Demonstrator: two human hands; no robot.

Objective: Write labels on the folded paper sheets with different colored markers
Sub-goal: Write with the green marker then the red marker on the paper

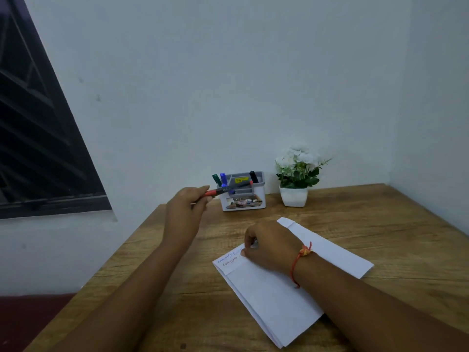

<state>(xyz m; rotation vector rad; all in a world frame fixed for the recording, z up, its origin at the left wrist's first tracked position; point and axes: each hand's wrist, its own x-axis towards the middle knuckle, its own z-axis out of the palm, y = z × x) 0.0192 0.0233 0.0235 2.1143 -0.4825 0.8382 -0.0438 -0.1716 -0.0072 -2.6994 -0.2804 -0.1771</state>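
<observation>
our left hand pinches a marker in its fingers by the holder; right hand rests on the paper, fingers curled, we cannot tell round what.

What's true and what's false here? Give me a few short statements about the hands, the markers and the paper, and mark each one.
1. The left hand holds a red marker in front of the organizer. True.
2. The right hand is lifted clear of the folded paper. False: it rests on the paper.
3. A green marker, a blue marker and a black marker stand in the organizer. True.
4. The folded paper is blank. False: there is blue and red writing near its left corner.
5. The potted plant stands left of the organizer. False: it stands to its right.
</observation>
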